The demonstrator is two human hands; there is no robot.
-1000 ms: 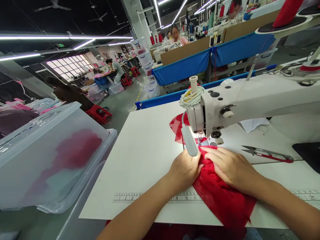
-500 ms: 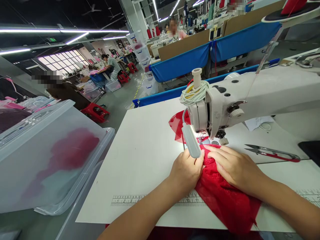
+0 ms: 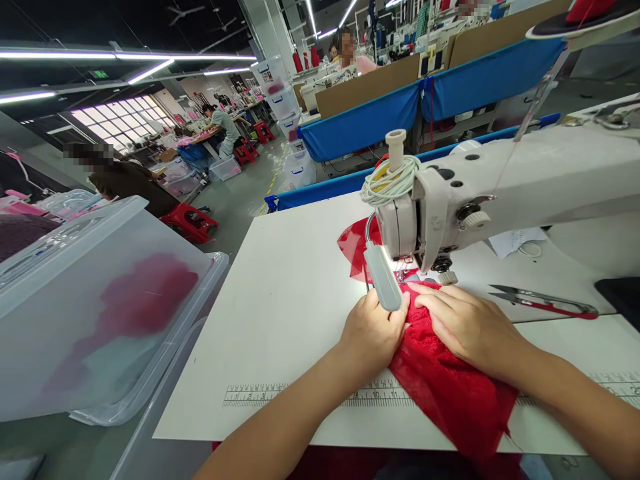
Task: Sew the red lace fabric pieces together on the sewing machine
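Note:
Red lace fabric (image 3: 450, 393) runs from under the needle area of a white sewing machine (image 3: 480, 180) toward the table's front edge, its lower part hanging loose. My left hand (image 3: 373, 330) pinches the fabric's left edge, thumb and fingers closed, just below a grey lamp head (image 3: 383, 277) that covers some fingertips. On the lace lies my right hand (image 3: 465, 327), fingers stretched out and pressing it to the table near the presser foot (image 3: 401, 275). Behind the lamp, a sheer red piece (image 3: 353, 247) of fabric spreads out. The fabric under both palms is hidden.
Thread snips (image 3: 545, 301) lie right of my right hand. A printed ruler (image 3: 260, 395) crosses the white tabletop (image 3: 240, 293). Clear plastic bins (image 3: 100, 320) stand at the left. Another person (image 3: 125, 177) sits beyond them, and a blue cloth barrier (image 3: 360, 127) runs behind the machine.
Both hands stay in almost the same place on the fabric. The loose lower end of the red fabric has shifted slightly up and left, and the view has tilted a little.

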